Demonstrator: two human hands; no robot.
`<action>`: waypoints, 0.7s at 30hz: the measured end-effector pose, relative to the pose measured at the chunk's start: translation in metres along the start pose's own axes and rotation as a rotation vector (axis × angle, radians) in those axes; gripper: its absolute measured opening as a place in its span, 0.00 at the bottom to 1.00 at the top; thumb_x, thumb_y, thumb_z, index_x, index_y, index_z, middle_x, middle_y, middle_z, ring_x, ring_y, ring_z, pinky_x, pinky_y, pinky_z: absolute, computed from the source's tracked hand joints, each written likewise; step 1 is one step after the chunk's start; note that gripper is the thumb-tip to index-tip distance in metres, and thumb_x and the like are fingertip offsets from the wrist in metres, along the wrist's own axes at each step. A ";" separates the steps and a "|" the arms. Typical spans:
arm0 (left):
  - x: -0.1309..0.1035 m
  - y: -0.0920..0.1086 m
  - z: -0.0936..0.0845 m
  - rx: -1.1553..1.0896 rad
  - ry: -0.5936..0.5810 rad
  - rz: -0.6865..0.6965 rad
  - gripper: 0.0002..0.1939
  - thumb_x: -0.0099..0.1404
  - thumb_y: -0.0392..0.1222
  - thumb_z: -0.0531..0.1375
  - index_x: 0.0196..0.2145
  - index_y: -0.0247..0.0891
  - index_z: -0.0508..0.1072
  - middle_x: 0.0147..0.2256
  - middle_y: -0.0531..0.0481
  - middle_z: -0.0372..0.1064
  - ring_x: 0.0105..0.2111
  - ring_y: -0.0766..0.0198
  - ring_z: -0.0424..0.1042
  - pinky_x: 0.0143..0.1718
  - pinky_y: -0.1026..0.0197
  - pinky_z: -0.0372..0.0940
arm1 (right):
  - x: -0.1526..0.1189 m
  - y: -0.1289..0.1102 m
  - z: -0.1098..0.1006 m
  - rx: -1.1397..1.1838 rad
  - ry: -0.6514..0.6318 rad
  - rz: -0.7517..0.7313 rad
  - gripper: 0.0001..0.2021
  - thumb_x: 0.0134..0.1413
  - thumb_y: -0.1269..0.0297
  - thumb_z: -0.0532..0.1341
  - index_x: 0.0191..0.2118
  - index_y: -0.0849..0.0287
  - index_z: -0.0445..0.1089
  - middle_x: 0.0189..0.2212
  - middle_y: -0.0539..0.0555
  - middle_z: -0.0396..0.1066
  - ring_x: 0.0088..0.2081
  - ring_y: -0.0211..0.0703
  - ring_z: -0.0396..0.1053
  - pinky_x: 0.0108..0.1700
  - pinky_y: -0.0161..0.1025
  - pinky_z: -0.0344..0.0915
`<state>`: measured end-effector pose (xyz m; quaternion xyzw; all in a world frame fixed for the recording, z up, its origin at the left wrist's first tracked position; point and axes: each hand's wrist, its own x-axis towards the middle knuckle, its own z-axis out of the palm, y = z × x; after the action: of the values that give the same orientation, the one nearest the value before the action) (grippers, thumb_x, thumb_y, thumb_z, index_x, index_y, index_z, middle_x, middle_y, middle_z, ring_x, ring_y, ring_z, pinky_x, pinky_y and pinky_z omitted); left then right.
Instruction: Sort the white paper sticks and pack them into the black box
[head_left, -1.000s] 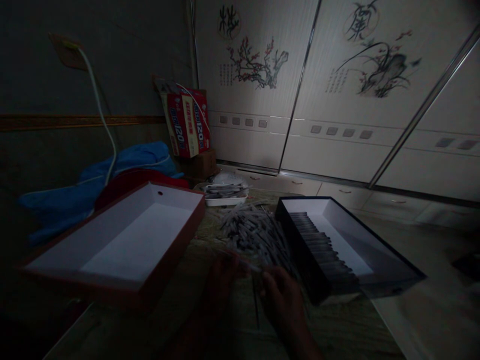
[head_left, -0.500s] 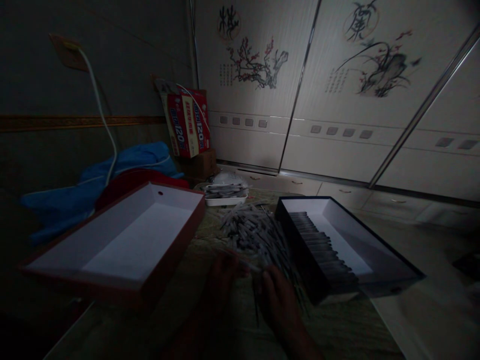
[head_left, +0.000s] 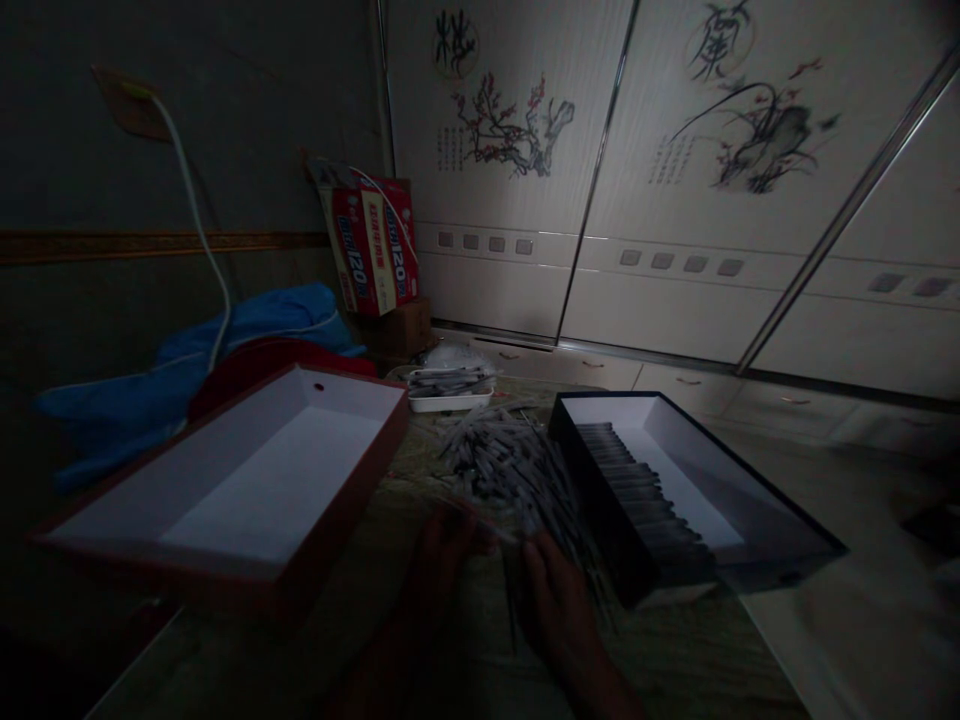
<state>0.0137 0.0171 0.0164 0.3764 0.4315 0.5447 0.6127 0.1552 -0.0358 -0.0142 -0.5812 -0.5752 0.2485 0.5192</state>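
Observation:
In dim light, my left hand and my right hand are close together over the table. A thin, pale pen spans the gap between them, with the fingers of both hands closed on its ends. Just beyond lies a loose pile of pens, whitish with dark parts. A dark, thin stick-like piece shows beside my right hand; whether the hand holds it is unclear. To the right, a black box with white lining contains a row of pens laid side by side.
At left stands a red box with a white inside. A white tray of pens and a clear plastic bag are at the back. Behind are blue cloth, a red carton and sliding cabinet doors.
Both hands stay almost in place, with the pen still between them. The view has shifted very slightly; boxes and pile look the same.

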 end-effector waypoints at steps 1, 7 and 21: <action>0.000 0.000 0.000 -0.002 0.013 0.003 0.14 0.45 0.48 0.65 0.25 0.35 0.70 0.21 0.52 0.71 0.22 0.62 0.71 0.27 0.62 0.66 | 0.000 -0.001 0.000 0.004 -0.007 -0.010 0.12 0.56 0.56 0.52 0.30 0.55 0.67 0.23 0.50 0.67 0.25 0.39 0.64 0.29 0.32 0.59; 0.001 -0.001 -0.001 0.008 -0.008 0.003 0.13 0.46 0.47 0.65 0.26 0.36 0.69 0.21 0.51 0.72 0.22 0.62 0.71 0.27 0.61 0.66 | 0.001 -0.001 0.001 -0.040 -0.043 -0.010 0.13 0.58 0.58 0.50 0.27 0.56 0.65 0.19 0.47 0.62 0.21 0.37 0.60 0.24 0.32 0.55; 0.000 -0.003 -0.002 0.027 -0.040 0.026 0.12 0.48 0.46 0.64 0.26 0.35 0.69 0.21 0.52 0.71 0.22 0.63 0.71 0.27 0.62 0.66 | 0.000 -0.001 0.000 -0.040 -0.070 0.034 0.16 0.58 0.54 0.48 0.27 0.57 0.65 0.19 0.48 0.63 0.21 0.37 0.60 0.24 0.32 0.55</action>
<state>0.0132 0.0169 0.0128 0.4011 0.4215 0.5392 0.6089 0.1544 -0.0358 -0.0133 -0.5919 -0.5879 0.2658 0.4830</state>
